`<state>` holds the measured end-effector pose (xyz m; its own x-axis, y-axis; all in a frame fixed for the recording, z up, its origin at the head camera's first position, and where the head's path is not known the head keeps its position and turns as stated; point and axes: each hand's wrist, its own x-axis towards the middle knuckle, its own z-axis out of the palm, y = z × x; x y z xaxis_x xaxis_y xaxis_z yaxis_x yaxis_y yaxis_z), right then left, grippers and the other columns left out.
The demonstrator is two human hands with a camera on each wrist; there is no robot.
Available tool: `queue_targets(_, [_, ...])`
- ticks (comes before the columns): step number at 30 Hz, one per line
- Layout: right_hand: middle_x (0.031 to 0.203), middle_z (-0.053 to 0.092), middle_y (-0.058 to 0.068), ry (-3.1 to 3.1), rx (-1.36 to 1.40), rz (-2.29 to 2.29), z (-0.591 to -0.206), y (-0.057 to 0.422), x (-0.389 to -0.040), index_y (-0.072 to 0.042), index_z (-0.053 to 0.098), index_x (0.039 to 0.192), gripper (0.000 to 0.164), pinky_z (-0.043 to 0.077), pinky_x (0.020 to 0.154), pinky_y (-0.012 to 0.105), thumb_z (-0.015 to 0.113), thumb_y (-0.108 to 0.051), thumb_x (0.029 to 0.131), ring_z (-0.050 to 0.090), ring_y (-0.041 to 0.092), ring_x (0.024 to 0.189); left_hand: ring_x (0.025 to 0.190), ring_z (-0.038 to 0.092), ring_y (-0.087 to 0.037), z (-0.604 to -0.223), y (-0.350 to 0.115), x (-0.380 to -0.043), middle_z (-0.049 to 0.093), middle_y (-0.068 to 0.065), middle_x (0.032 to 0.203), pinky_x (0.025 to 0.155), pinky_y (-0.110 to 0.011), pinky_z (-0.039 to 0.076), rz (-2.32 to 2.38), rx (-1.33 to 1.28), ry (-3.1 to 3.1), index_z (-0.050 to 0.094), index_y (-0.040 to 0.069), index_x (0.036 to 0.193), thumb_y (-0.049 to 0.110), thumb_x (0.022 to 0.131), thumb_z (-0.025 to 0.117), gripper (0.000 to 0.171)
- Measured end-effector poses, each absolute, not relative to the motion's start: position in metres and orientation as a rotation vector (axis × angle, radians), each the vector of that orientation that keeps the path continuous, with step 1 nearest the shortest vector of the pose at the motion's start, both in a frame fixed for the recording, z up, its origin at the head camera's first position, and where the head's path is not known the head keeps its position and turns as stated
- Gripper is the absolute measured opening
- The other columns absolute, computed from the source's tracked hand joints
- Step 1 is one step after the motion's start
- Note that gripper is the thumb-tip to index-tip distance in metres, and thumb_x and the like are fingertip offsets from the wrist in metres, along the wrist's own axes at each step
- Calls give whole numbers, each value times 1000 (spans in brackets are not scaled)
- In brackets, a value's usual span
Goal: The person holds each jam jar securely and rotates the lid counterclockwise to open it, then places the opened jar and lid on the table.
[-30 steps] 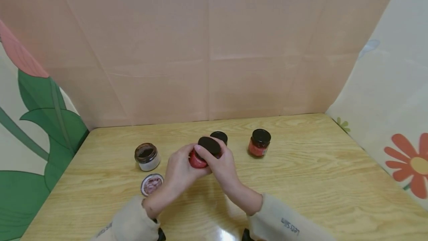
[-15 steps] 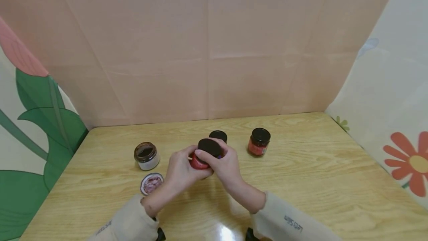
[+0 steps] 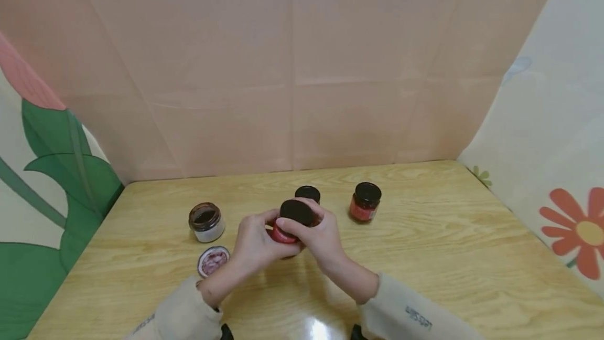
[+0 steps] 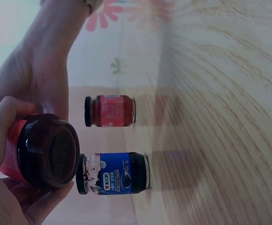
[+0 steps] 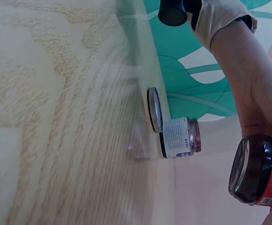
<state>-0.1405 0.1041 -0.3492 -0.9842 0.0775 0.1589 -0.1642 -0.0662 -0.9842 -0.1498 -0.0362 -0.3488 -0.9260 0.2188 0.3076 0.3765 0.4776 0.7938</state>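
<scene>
Red-labelled jar (image 4: pixel 43 152), fingers (image 3: pixel 291 226) of both hands (image 3: pixel 257 241) (image 3: pixel 324 236) gripping it, three standing jars (image 3: pixel 209 231) (image 3: pixel 365 208) (image 3: pixel 308 192), one loose lid (image 3: pixel 214 261)

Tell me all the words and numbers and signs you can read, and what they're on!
Right sleeve: "LetsSlim", small and a bit blurred.
Left sleeve: printing, too blurred to read.
Held jar: barcode; label print too small to read.
Blue-label jar: characters, too blurred.
White-label jar: print too small.
Other red jar: print too blurred.
</scene>
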Motion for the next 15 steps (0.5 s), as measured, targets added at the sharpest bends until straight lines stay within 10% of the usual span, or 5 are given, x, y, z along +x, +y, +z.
queue_targets(15, [107,68,4,-2074,231,2189,-347,113,-141,-5,69,109,42,50,82,28,82,-8,69,60,16,97,70,60,-3,-349,-35,-150,71,7,77,61,-20,49,-1494,-563,-2556,73,19,86,24,57,90,34])
